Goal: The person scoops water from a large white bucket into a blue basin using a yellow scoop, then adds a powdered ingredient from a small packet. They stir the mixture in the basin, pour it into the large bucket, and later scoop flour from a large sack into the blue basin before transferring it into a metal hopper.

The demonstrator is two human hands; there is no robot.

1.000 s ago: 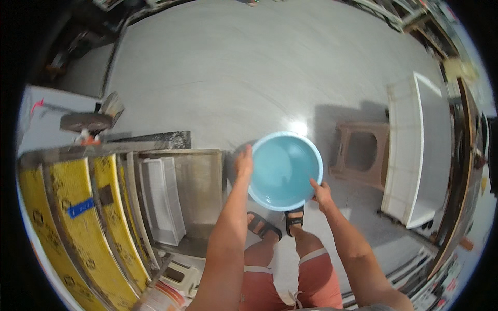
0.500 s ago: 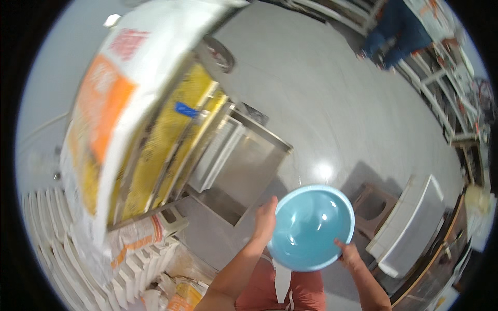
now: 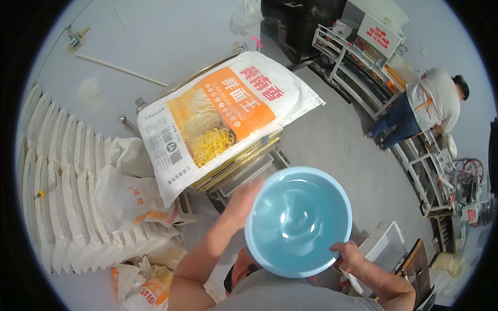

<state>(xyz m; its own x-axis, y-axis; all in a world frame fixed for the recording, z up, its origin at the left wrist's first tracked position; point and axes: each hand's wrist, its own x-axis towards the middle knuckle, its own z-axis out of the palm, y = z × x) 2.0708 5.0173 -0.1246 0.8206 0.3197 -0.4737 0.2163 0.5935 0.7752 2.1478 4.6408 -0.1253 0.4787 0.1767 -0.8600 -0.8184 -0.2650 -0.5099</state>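
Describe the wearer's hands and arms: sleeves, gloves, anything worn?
Both forearms are bare, with no long sleeves. The left hand and right hand wear no gloves; no watch or rings are visible. A grey top shows at the lower edge.

one blue basin [image 3: 298,223], one printed sack [image 3: 223,116]

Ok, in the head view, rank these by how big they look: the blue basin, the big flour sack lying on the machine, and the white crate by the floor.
1. flour sack, largest.
2. blue basin; nearness to the camera inflates it.
3. white crate, smallest, partly hidden.
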